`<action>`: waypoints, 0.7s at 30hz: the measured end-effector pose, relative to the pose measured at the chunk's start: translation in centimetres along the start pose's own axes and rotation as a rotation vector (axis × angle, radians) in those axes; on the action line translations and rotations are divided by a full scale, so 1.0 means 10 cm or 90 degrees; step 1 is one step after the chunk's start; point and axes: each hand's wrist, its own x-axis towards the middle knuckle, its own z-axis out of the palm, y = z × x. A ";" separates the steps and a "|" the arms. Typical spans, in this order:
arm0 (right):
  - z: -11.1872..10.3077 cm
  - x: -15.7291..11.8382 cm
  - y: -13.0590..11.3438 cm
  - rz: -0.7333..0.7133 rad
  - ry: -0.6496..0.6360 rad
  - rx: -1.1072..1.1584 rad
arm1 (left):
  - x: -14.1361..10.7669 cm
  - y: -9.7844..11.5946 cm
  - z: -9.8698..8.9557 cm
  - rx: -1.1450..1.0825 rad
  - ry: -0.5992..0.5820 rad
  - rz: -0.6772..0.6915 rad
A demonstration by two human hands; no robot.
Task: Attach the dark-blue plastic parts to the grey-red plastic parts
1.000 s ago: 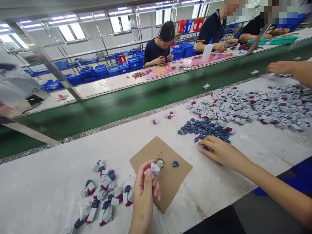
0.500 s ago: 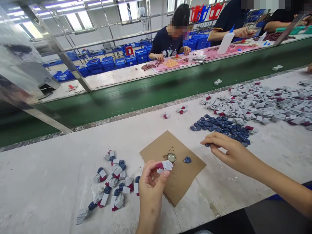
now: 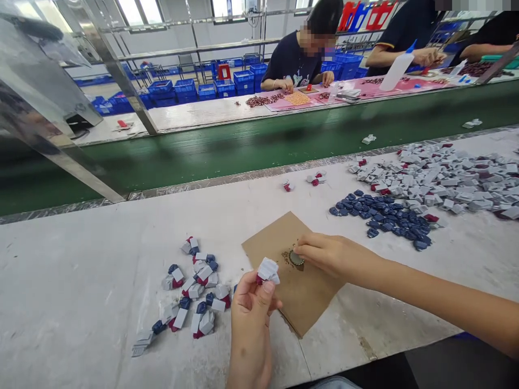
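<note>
My left hand (image 3: 255, 302) pinches a light grey blocky plastic piece (image 3: 268, 270) with a dark red part under it, held up over the near left edge of a brown cardboard sheet (image 3: 279, 237). My right hand (image 3: 324, 251) reaches over the sheet, thumb and fingertips closed at the rim of a bottle cap (image 3: 297, 258) lying face up with something pale inside. The dark blue piece in those fingertips is hidden from view now. Small brown stains surround the cap. To the left lies a loose cluster of joined grey, red and blue pieces (image 3: 197, 289).
A pile of dark blue pieces (image 3: 385, 216) and a larger heap of grey pieces (image 3: 458, 178) lie at right. Behind the table runs a green conveyor belt (image 3: 243, 146). Co-workers sit across it, near a white squeeze bottle (image 3: 397, 70). A metal post (image 3: 125, 81) stands at left.
My right hand has moved left from beside the blue pile to the bottle cap, carrying a dark blue piece. My left hand has turned the grey and red piece slightly. The view has shifted.
</note>
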 end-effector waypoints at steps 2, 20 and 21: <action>0.04 0.02 0.00 -0.051 -0.013 -0.057 | 0.01 0.02 0.01 -0.012 0.022 -0.002; -0.60 0.03 -0.54 0.258 0.162 0.488 | -0.09 -0.13 0.12 0.060 -0.065 0.100; -0.60 0.03 -0.55 0.245 0.167 0.491 | -0.10 -0.13 0.12 0.063 -0.074 0.105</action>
